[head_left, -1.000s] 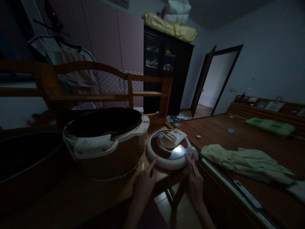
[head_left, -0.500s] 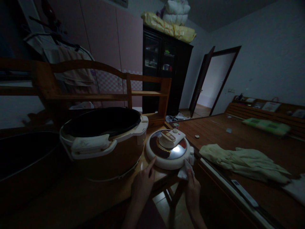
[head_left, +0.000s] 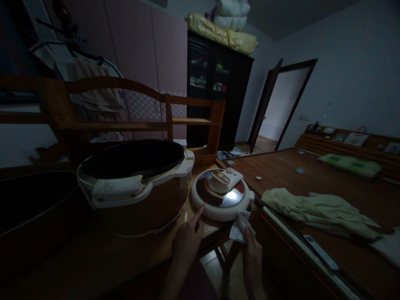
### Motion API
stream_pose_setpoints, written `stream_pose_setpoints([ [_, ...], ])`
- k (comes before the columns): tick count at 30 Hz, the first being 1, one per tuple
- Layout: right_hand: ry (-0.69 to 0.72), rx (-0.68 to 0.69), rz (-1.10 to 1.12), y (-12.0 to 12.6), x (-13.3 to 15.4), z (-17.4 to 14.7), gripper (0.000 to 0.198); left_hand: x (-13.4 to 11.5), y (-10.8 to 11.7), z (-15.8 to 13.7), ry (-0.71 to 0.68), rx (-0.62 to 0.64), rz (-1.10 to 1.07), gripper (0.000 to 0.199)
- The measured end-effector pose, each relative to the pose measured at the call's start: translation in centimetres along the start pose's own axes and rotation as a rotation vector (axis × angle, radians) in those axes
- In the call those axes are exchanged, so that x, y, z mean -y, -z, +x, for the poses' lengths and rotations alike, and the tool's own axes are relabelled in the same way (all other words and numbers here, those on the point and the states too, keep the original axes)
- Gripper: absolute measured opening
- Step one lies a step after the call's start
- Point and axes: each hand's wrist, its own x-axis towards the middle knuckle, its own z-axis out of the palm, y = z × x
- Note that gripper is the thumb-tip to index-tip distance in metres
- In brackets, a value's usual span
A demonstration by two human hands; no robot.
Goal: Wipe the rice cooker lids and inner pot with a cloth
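A round pressure cooker lid (head_left: 220,193) with a cream rim, a shiny metal top and a cream handle lies on the wooden table (head_left: 187,214). My left hand (head_left: 187,241) reaches to its near rim. The index finger is stretched out and its tip touches the rim; thumb and index are apart, and the other fingers are partly hidden. Pinched in my right hand (head_left: 252,252) is a crumpled white wipe (head_left: 240,227), up against the near right edge of the lid. Left of the lid stands a large cooker body (head_left: 150,208), its dark inside uncovered.
Another dark, wide vessel (head_left: 34,208) stands at the far left. A wooden shelf rack (head_left: 121,125) rises behind the cooker. To the right, a brown bed surface (head_left: 275,166) holds a pale green garment (head_left: 315,210) and a thin white device (head_left: 320,252) near its edge.
My right hand has drawn the white wipe slightly left and down along the lid's edge, away from the side lug. My left hand has stayed at the rim.
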Motion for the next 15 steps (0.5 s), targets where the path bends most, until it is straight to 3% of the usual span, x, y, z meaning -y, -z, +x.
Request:
stream_pose_setpoints([
  [8, 0.279, 0.074, -0.250, 1.9, -1.4, -0.1, 0.053, 0.0, 0.0, 0.0, 0.009, 0.008, 0.041, 0.052],
  [15, 0.291, -0.037, -0.243, 3.5, 0.5, 2.4, 0.053, -0.1, 0.1, -0.1, 0.013, 0.022, 0.024, 0.052],
])
